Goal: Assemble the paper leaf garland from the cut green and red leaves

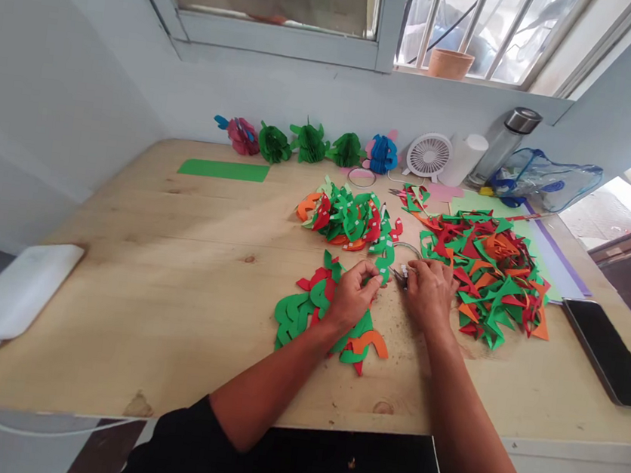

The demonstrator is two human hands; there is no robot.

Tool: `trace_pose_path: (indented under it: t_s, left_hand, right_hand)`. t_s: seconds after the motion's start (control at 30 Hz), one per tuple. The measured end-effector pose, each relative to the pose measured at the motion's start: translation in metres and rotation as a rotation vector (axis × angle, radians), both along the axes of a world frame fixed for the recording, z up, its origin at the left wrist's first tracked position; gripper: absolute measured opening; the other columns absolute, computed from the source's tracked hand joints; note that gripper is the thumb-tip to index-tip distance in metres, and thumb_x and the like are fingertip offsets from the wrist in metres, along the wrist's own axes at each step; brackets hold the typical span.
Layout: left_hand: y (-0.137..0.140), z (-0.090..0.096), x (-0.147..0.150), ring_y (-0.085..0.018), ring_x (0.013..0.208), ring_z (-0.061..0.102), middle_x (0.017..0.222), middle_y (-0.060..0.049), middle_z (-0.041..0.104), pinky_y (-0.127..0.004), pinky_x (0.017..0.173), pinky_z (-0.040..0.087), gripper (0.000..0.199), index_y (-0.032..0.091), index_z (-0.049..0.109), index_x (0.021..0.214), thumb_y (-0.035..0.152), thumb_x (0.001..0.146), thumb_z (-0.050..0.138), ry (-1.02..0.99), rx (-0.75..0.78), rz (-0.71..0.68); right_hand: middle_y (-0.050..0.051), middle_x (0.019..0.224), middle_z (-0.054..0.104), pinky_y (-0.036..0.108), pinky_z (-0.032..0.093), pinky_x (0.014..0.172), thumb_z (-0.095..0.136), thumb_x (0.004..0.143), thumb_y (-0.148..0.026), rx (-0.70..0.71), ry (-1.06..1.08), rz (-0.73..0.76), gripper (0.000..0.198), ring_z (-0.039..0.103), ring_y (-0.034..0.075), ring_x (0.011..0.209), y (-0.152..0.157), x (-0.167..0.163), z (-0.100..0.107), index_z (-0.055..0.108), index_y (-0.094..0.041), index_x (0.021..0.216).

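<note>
My left hand point(353, 295) pinches the edge of a curved green paper piece point(384, 261) between thumb and fingertips. Close by on the right, my right hand point(430, 289) is closed around a small dark pointed tool point(399, 278), mostly hidden by the fingers. A tiny white bit shows near its tip. Behind that hand lies a thin pale ring point(408, 247), partly covered. Under and beside my left forearm is a heap of curved green, red and orange paper cutouts point(301, 312). Farther back, a pile of similar pieces point(352, 218) bears small white squares.
On the right sits a large heap of paper scraps point(494, 264), with a phone point(613, 352) beyond it. Along the wall stand several folded-paper figures point(309, 143), a small fan point(429, 156) and a bottle point(502, 148). A green strip point(223, 171) and white power bank point(18, 292) lie left.
</note>
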State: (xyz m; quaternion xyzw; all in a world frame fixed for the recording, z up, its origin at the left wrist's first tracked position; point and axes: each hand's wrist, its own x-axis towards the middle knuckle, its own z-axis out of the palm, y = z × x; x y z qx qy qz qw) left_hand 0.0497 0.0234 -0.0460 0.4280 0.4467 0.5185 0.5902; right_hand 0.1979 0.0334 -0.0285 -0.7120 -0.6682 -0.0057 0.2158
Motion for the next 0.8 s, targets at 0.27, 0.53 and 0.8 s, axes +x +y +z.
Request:
trace_pose_path:
  t_s: [0.27,0.53,0.8]
  left_hand:
    - [-0.0007,-0.0010,-0.0002,-0.006,0.045,0.043,0.065,0.002,0.058,-0.017,0.044,0.035,0.014,0.019,0.052,0.079,0.031,0.076,0.059,0.018,-0.001,-0.023]
    - [-0.0008,0.0025,0.0005,-0.010,0.058,0.056,0.071,-0.001,0.063,-0.018,0.049,0.040,0.014,0.018,0.054,0.078,0.030,0.075,0.061,0.037,0.019,-0.013]
    - [-0.0003,-0.0020,0.0008,-0.010,0.056,0.054,0.070,0.000,0.063,-0.018,0.048,0.039,0.015,0.018,0.055,0.078,0.031,0.074,0.061,0.064,0.025,0.002]
  right_hand:
    - [0.007,0.101,0.065,0.037,0.027,0.079,0.051,0.083,-0.026,0.020,0.077,0.014,0.019,0.046,0.025,0.099,0.0015,-0.0033,0.0022,0.069,-0.023,0.087]
    - [0.008,0.092,0.066,0.039,0.026,0.079,0.051,0.082,-0.032,0.093,0.130,0.004,0.019,0.048,0.027,0.094,0.0050,-0.0053,-0.0030,0.066,-0.021,0.075]
    - [0.008,0.089,0.065,0.039,0.027,0.081,0.050,0.080,-0.027,0.115,0.155,-0.009,0.017,0.047,0.026,0.095,0.0067,-0.0076,-0.0029,0.064,-0.021,0.072]
